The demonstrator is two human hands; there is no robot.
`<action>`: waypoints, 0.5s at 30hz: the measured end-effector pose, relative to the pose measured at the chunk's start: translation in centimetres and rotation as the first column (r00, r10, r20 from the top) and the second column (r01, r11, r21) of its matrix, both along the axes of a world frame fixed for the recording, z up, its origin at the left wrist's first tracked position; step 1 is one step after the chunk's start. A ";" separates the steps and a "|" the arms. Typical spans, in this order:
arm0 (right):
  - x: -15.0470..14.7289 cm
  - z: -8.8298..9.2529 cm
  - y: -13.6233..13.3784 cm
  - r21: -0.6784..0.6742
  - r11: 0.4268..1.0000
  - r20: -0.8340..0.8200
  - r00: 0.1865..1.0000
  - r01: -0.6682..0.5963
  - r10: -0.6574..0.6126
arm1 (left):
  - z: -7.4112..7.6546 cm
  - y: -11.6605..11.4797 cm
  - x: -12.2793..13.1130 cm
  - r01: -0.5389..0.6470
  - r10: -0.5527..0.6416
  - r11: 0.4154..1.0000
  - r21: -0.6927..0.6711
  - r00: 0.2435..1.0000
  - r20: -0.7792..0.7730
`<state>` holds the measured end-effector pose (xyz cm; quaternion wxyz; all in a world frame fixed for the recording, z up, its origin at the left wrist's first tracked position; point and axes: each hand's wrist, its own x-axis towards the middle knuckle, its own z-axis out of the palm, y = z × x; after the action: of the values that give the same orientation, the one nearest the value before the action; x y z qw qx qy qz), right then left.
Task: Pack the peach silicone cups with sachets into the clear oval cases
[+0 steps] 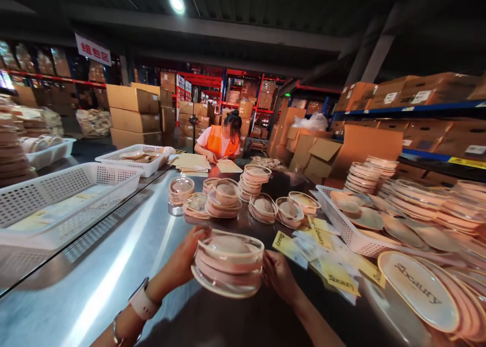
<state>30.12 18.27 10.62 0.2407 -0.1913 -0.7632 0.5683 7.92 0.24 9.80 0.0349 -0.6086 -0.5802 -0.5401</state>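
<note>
At the lower centre of the frame, a stack of round cases (228,263), clear glossy plastic over soft pink pads, is sitting low over the polished steel table (114,286); whether it is touching is hard to tell. The left hand (188,256) and right hand (279,276) are clasping its opposite sides, fingers half curled, their tips partly hiding behind it.

Warehouse hall: one round lamp (176,2) burns in the dark ceiling (304,12) above a long steel surface (114,276). Beyond the surface stand red racks (243,76). Blue shelving (402,109) runs right of it, and stacked cardboard boxes (132,114) rise to its left.
</note>
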 end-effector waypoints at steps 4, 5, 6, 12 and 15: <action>0.1 -0.8 0.5 -0.071 0.997 0.043 0.998 -0.035 0.039 | 0.2 0.1 1.4 0.176 -0.141 0.982 -0.075 0.930 0.339; 0.2 -1.0 0.7 -0.070 0.996 0.072 0.995 -0.058 0.063 | 0.2 0.1 1.7 0.223 -0.169 0.971 -0.082 0.892 0.419; 0.2 -1.3 0.8 -0.068 0.994 0.101 0.991 -0.082 0.089 | 0.1 0.2 2.1 0.260 -0.193 0.963 -0.075 0.853 0.485; 0.0 -0.8 1.9 -0.073 0.995 0.084 0.994 -0.062 0.068 | -0.7 0.4 1.0 0.131 -0.095 0.985 -0.109 0.955 0.282; -0.2 -0.1 1.4 -0.020 0.998 0.086 0.995 -0.052 0.054 | -1.4 0.7 -0.5 -0.070 0.067 0.996 -0.054 0.996 -0.052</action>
<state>29.92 19.64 10.56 0.1905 -0.1977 -0.7727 0.5723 7.44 0.97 8.41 0.0512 -0.6025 -0.6145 -0.5067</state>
